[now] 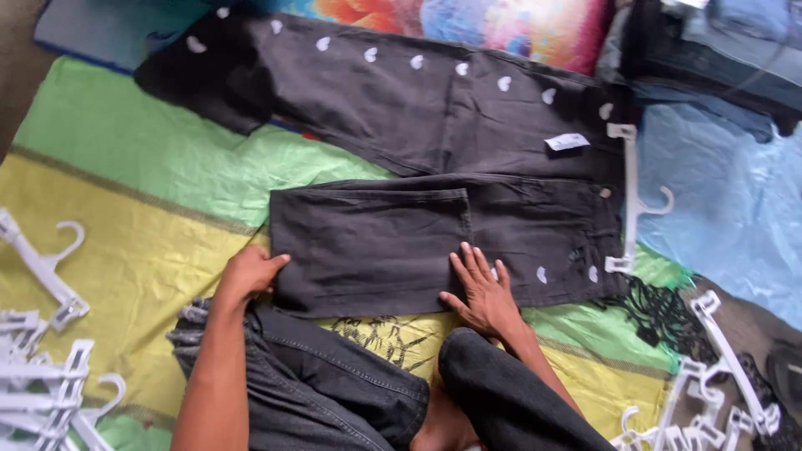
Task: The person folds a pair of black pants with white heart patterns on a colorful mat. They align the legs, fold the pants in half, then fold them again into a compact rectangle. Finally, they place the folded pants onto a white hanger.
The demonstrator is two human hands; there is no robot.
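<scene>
Black jeans (434, 167) with small white heart shapes lie spread on a green and yellow cloth (134, 200), one leg folded over at the front. A white clip hanger (631, 196) holds the waistband at the right, and a white tag sits near it. My left hand (249, 274) grips the lower left corner of the folded leg. My right hand (483, 292) lies flat, fingers spread, on the lower edge of the same fold.
Loose white clip hangers are piled at the left (42, 367) and lower right (710, 392). Dark grey jeans (326, 376) lie over my lap. A colourful cloth (501, 25) and stacked denim (718, 50) lie behind, and blue plastic sheet (727, 200) at the right.
</scene>
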